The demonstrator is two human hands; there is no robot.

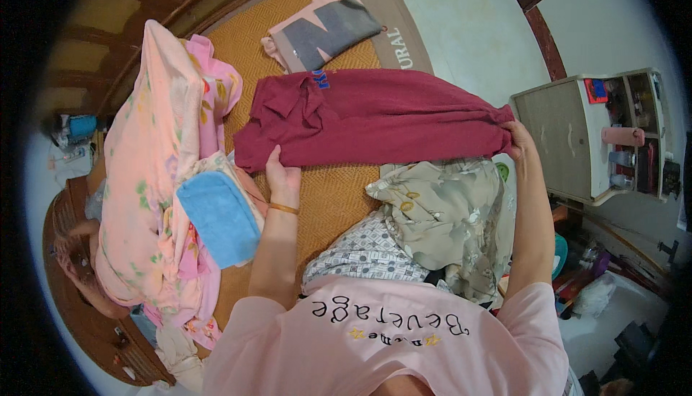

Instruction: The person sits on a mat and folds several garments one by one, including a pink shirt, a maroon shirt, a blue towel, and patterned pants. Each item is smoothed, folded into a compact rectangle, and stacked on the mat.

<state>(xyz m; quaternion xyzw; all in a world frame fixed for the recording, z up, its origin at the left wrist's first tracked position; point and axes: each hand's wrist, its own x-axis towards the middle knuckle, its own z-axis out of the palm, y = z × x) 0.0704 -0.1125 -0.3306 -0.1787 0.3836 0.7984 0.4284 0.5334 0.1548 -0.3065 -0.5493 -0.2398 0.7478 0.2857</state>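
A long maroon garment lies stretched from left to right across the woven mat, with blue lettering near its upper left edge and loose folds at its left end. My right hand is closed round the gathered right end. At the near left edge, my left hand has its thumb on top of the cloth and its fingers hidden underneath. Just nearer than the garment, a grey-green floral cloth lies crumpled beside my lap. A folded blue cloth rests to the left of my left forearm.
A pink floral blanket is heaped along the left. Beyond the garment lies a folded grey and pink bundle. A pale cabinet with filled shelves stands at the right. Someone's bare limb shows at the far left.
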